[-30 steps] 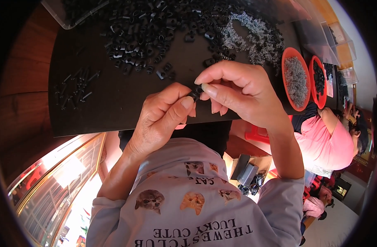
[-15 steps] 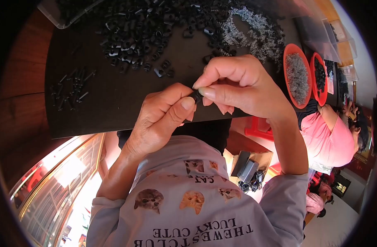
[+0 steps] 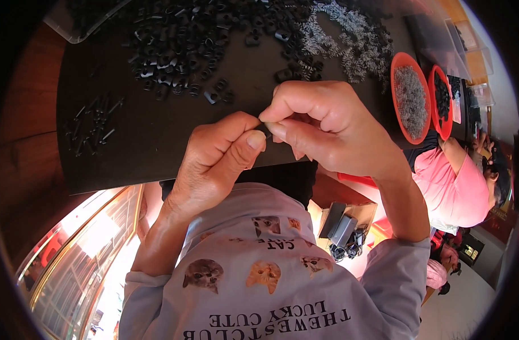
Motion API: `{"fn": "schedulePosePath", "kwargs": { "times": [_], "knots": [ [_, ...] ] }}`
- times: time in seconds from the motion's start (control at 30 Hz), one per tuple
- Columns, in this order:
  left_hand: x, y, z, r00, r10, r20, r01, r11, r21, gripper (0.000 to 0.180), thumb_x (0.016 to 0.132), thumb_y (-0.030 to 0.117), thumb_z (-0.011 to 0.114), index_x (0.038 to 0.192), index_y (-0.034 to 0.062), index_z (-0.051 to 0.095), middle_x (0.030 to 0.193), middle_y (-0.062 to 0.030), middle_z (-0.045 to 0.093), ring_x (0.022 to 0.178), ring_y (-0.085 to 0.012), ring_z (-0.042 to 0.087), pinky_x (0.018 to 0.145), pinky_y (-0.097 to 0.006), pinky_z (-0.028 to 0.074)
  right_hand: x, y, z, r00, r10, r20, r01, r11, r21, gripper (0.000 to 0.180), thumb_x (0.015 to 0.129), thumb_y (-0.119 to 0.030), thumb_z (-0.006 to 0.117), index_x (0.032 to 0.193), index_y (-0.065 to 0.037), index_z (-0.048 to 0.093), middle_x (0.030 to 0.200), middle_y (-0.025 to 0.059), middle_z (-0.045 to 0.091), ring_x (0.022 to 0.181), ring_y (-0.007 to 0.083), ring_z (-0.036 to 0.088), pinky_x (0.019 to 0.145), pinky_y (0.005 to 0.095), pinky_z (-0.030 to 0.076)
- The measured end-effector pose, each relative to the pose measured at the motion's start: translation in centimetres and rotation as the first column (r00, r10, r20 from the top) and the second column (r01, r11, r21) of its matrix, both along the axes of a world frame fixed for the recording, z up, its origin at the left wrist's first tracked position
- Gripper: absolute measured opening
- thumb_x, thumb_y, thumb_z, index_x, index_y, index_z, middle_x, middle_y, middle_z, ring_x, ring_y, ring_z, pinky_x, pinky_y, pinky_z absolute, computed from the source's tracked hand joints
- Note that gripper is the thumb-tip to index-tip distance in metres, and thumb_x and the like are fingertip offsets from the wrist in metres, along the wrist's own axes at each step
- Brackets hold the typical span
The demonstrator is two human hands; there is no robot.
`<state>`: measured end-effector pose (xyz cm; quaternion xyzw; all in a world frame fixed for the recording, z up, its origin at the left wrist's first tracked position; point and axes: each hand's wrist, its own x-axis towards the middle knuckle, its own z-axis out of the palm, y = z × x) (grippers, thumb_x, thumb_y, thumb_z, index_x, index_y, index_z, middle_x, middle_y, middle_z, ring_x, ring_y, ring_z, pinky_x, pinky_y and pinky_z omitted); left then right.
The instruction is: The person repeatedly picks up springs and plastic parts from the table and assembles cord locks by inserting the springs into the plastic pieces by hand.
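Observation:
Over the near edge of the dark table, both of my hands meet at a small black plastic part. My left hand pinches it between thumb and forefinger, with the other fingers curled under. My right hand has its thumb and forefinger pressed together right at the part's upper end. Whatever sits between those right fingertips is hidden. Beyond the hands lies a heap of black plastic clips, and beside it a pile of small metal springs.
Thin dark pins lie scattered at the left. At the right stand a red bowl of springs and another red bowl of black parts. A clear bin is at far left. A person in pink sits at right.
The right fingertips have drawn closer around the part's upper end, so less of it shows. Both hands have shifted slightly left, and the view has moved a little.

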<state>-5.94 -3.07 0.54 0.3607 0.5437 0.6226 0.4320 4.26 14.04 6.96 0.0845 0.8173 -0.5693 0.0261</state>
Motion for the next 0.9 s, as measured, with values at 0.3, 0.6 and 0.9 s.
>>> {"fn": "schedulePosePath", "kwargs": {
  "times": [0.3, 0.6, 0.9],
  "knots": [
    [0.4, 0.1, 0.3, 0.997, 0.058, 0.042, -0.058, 0.998, 0.002, 0.027, 0.099, 0.025, 0.053, 0.096, 0.0003, 0.063, 0.071, 0.0002, 0.057, 0.06, -0.0042, 0.046, 0.054, -0.019, 0.037, -0.2, -0.3, 0.3, 0.995, -0.103, 0.002, 0.102, 0.986, -0.132, 0.006, 0.086, -0.003, 0.06, 0.085, 0.002, 0.056, 0.067, 0.0079, 0.059, 0.054, 0.0132, 0.057, 0.046, 0.0284, 0.042],
    [0.4, 0.2, 0.3, 0.982, 0.127, 0.139, -0.135, 0.99, 0.049, 0.021, 0.097, 0.02, 0.057, 0.091, 0.0009, 0.063, 0.07, 0.0013, 0.057, 0.06, -0.0037, 0.049, 0.053, -0.018, 0.04, 0.6, -1.0, -0.6, 0.942, 0.175, -0.286, 0.034, 0.799, 0.6, 0.029, 0.076, -0.024, 0.074, 0.088, -0.001, 0.063, 0.067, 0.007, 0.051, 0.065, 0.0226, 0.061, 0.048, 0.0321, 0.047],
    [0.0, 0.0, 0.3, 0.969, 0.105, 0.225, -0.104, 0.994, -0.016, 0.021, 0.097, 0.014, 0.055, 0.101, -0.0039, 0.065, 0.075, -0.0039, 0.064, 0.066, -0.0074, 0.059, 0.06, -0.02, 0.049, 0.2, -0.9, -1.7, 0.871, 0.294, -0.392, 0.204, 0.511, 0.835, 0.036, 0.061, -0.029, 0.076, 0.082, -0.004, 0.06, 0.072, 0.0026, 0.048, 0.06, 0.0166, 0.059, 0.046, 0.0281, 0.047]
  ]
}}
